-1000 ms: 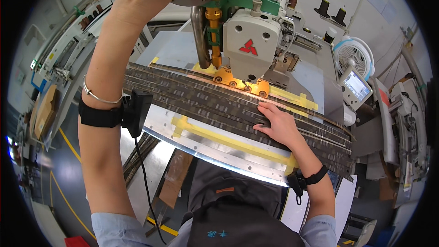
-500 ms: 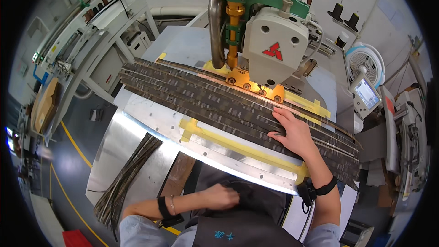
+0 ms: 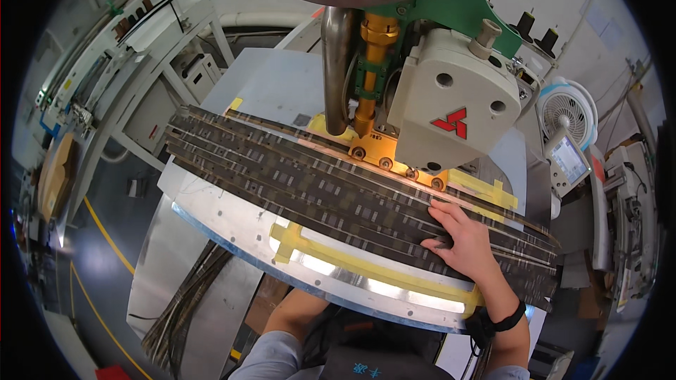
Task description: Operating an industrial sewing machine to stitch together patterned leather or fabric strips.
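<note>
Dark checked strips (image 3: 310, 186) lie side by side across the pale work plate (image 3: 211, 200). My right hand (image 3: 465, 239) rests on them right of the middle, fingers stretched forward and thumb apart, just in front of the sewing machine (image 3: 451, 91). An orange roller bracket (image 3: 385, 153) sits low at the strips' far side, under a glowing light. Of my left arm only the forearm (image 3: 299, 309) shows, reaching under the near edge of the plate; the hand is hidden.
Yellow tape (image 3: 373, 271) runs along the plate's near part. At lower left, a bundle of narrow dark strips (image 3: 186, 309) hangs over a metal surface. A small control screen (image 3: 565, 158) and a fan (image 3: 565, 116) stand at right. Another machine bench (image 3: 176, 46) is at far left.
My left hand has gone from in front of my apron to under the plate's edge, out of sight. My right hand stays on the strips. The whole view has shifted slightly.
</note>
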Available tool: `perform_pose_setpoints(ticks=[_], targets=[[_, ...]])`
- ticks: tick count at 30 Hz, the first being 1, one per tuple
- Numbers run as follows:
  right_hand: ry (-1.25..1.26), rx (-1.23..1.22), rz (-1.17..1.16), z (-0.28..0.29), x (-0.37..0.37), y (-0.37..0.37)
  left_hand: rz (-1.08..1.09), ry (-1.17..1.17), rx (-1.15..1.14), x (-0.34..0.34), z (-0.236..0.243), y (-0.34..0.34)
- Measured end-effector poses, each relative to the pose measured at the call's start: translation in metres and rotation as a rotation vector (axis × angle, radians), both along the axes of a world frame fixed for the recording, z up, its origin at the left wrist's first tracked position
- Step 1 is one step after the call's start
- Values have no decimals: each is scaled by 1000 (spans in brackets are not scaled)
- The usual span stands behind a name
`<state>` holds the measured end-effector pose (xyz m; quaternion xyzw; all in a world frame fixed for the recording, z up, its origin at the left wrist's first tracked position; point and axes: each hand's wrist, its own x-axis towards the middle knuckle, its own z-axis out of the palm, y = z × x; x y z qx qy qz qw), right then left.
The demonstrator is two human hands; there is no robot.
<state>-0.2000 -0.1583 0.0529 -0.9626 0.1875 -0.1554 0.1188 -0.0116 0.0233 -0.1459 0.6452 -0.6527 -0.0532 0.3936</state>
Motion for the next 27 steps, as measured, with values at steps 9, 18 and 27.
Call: perform_pose_setpoints(ticks=[9,18,27], targets=[[17,-51,-6,-2,2,-4,4,144,10,1,-15,-18],[-5,-61,-5,-4,2,-6,58,271,19,-6,-22,-8],[-41,-50,-1,-3,4,-3,119,380,8,-13,-16,12]])
